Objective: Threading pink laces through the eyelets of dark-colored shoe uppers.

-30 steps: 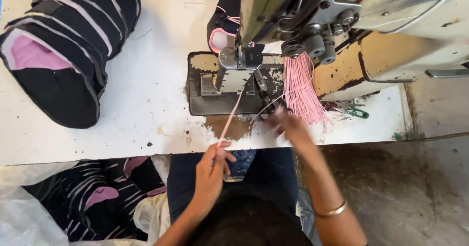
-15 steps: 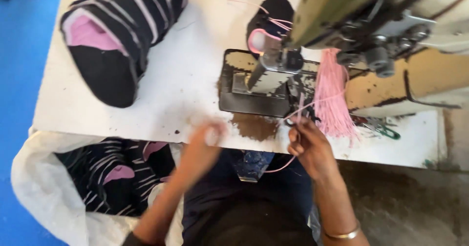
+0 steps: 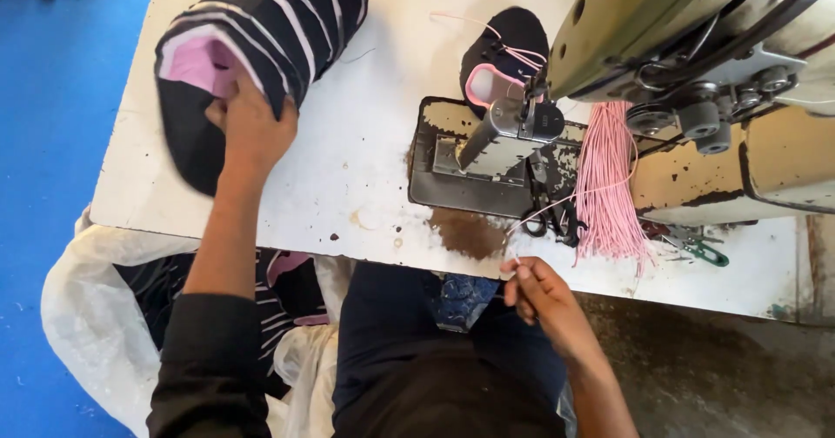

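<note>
My left hand reaches to the far left of the white table and grips the end of a stack of black shoe uppers with pink lining and white stripes. My right hand sits at the table's near edge and pinches a thin pink cord that runs up toward the sewing machine's needle area. A bundle of pink cords hangs from the machine head. One black and pink upper lies behind the presser foot.
The green sewing machine fills the right side, with its dark bed plate worn and rusty. Black scissors and a green clip lie near the front edge. A white bag of more striped uppers sits at my left knee.
My left hand has let go of the cord near the table's edge and moved far left onto the stack of uppers. My right hand still holds the pink cord, slightly lower.
</note>
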